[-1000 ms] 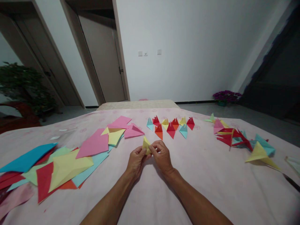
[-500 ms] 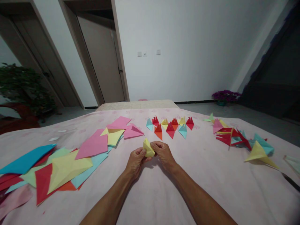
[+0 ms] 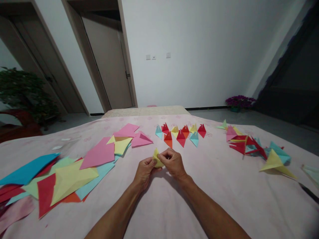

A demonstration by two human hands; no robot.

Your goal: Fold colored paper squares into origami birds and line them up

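Observation:
A small piece of folded yellow paper (image 3: 157,160) is held up over the middle of the table, a pointed tip standing at its top. My left hand (image 3: 144,170) pinches it from the left, thumb on the near face. From the right, my right hand (image 3: 173,162) grips it with thumb and forefinger, covering part of its right side. Just beyond my hands stand several small folded paper birds in two rows, among them a red bird (image 3: 182,137), an orange bird (image 3: 168,139) and a light blue bird (image 3: 194,138).
Coloured paper sheets lie in a loose pile at left, with a blue sheet (image 3: 30,169) and a pink sheet (image 3: 99,154) on top. At right is a heap of folded paper with a yellow piece (image 3: 275,162). A dark pen-like object (image 3: 309,192) lies at the right edge.
My right hand has shifted slightly left across the front of the yellow paper, now hiding more of it. My left hand stays in nearly the same place.

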